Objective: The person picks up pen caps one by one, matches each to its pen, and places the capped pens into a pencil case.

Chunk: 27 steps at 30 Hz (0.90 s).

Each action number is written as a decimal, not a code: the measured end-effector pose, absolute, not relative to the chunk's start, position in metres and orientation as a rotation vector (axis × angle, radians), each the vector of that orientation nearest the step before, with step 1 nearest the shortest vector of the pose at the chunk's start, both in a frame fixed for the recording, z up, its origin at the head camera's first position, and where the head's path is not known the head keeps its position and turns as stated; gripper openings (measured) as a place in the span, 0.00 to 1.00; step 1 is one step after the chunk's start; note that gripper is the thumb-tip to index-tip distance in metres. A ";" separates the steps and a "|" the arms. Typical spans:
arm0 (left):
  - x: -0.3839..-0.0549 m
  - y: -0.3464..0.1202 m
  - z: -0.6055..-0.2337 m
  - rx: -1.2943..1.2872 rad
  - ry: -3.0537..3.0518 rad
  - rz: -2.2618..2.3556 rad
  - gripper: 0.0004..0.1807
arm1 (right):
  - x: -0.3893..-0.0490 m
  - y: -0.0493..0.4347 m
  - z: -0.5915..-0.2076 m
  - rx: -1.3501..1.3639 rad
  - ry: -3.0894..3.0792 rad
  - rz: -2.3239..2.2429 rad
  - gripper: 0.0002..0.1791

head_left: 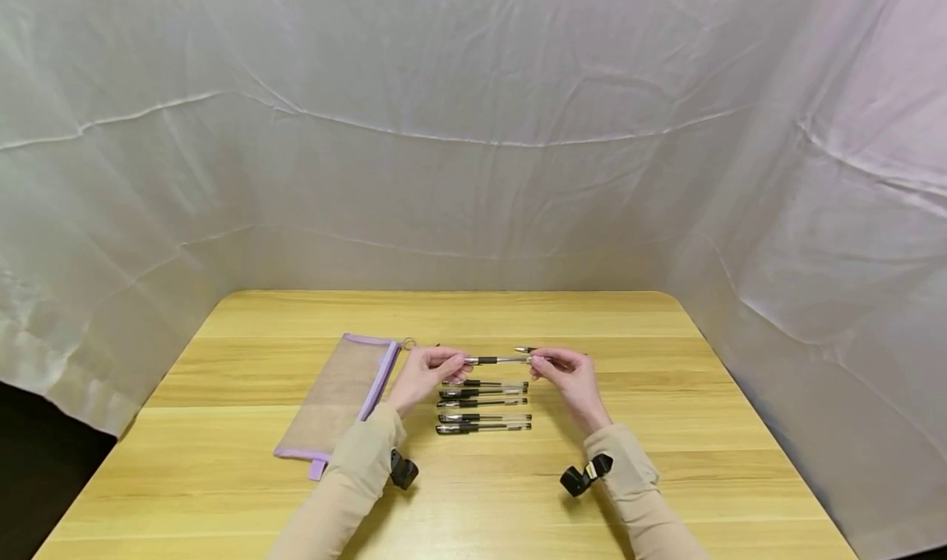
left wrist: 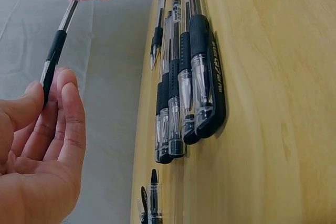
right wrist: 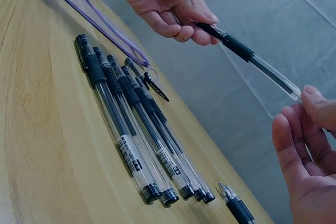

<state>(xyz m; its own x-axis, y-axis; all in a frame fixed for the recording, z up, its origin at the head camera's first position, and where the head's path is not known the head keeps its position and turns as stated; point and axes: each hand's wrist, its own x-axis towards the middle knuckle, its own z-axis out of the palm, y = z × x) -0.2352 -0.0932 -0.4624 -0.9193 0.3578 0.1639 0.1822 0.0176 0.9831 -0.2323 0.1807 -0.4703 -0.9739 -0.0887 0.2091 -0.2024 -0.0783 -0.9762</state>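
Level above the table, a clear-barrelled gel pen [head_left: 488, 361] with a black grip is stretched between both hands. My left hand [head_left: 422, 375] pinches its black-capped end between thumb and fingers. At the clear barrel's other end, my right hand [head_left: 573, 379] pinches the tip of the barrel. Below them several capped gel pens [head_left: 466, 417] lie side by side, caps toward the left. An uncapped pen [right wrist: 239, 208] with a bare metal tip lies beyond the row, near my right hand. Loose pen caps [left wrist: 154, 198] rest beyond the row's cap ends.
A mesh zip pouch [head_left: 325, 395] with purple trim lies flat at the left, partly under the left forearm. The wooden table [head_left: 703, 461] has pale cloth [head_left: 459, 190] hanging around its back and sides. A black wrist camera sits on each sleeve.
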 end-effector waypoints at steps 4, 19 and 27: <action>-0.235 -0.095 -0.462 0.565 2.130 2.056 0.16 | -0.234 0.181 -0.471 0.371 -2.101 2.224 0.20; -0.233 -0.090 -0.468 0.506 2.189 2.052 0.13 | -0.235 0.182 -0.483 0.379 -2.049 2.279 0.16; -0.231 -0.088 -0.468 0.470 2.209 2.042 0.12 | -0.232 0.181 -0.483 0.353 -2.055 2.290 0.18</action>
